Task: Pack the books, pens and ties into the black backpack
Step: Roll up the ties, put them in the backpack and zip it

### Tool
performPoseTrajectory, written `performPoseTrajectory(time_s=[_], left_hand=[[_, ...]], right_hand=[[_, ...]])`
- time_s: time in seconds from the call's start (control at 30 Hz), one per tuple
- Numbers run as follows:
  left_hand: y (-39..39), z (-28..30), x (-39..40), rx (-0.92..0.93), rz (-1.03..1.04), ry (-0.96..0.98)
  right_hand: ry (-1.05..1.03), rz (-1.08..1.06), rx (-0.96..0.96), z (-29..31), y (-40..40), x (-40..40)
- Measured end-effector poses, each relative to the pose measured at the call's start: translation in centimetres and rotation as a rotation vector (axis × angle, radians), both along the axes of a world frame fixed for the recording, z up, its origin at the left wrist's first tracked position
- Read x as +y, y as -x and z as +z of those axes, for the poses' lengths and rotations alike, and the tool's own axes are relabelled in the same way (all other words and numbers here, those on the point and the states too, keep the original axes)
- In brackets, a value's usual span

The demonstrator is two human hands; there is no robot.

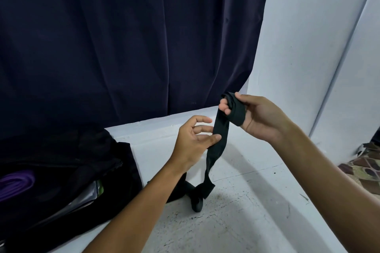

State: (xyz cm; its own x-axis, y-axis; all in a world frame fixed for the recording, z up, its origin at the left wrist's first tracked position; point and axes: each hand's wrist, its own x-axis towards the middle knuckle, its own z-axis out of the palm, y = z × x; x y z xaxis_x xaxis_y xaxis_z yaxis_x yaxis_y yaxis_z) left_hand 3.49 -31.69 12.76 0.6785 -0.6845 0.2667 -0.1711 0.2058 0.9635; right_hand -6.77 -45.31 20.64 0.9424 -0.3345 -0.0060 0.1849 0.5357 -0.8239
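A black tie (218, 144) hangs between my hands, its lower end trailing on the white floor. My right hand (255, 117) grips the folded upper end, wound over the fingers. Lower down, my left hand (195, 139) pinches the strip between thumb and fingers. The black backpack (67, 172) lies open at the lower left. Inside it I see a rolled purple tie (16, 183) and the edges of books (92, 191).
A dark navy curtain (123, 37) hangs behind the backpack. White walls (308, 47) rise on the right above the speckled white floor (236, 222). A patch of patterned tiles (368, 166) shows at the far right edge.
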Motion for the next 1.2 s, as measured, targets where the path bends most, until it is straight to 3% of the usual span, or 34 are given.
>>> performPoseTrajectory(time_s=[0.17, 0.3, 0.63, 0.77, 0.9, 1.03, 1.2], left_hand=[[0.7, -1.2, 0.0, 0.017, 0.076, -0.060], [1.3, -1.9, 0.2, 0.108, 0.006, -0.087], [2.4, -1.2, 1.0, 0.258, -0.070, -0.034], [2.4, -1.1, 1.2, 0.317, -0.063, -0.055], [1.5, -0.2, 1.6, 0.461, -0.028, -0.084], [-1.0, 1.2, 2.7, 0.442, -0.054, -0.204], [-3.8, 2.7, 4.6, 0.236, -0.299, -0.385]], right_hand=[[-0.053, -0.017, -0.032, -0.6, -0.6, -0.2], [0.003, -0.109, -0.064, -1.0, -1.4, -0.1], [0.512, -0.425, -0.067, -4.9, -3.1, 0.0], [0.764, -0.461, -0.057, -6.0, -3.1, -0.1], [1.114, -0.314, -0.025, -6.5, -2.6, -0.7], [1.350, -0.083, 0.095, -6.1, -1.6, -1.2], [1.306, 0.293, 0.180, -4.5, -0.1, -0.8]])
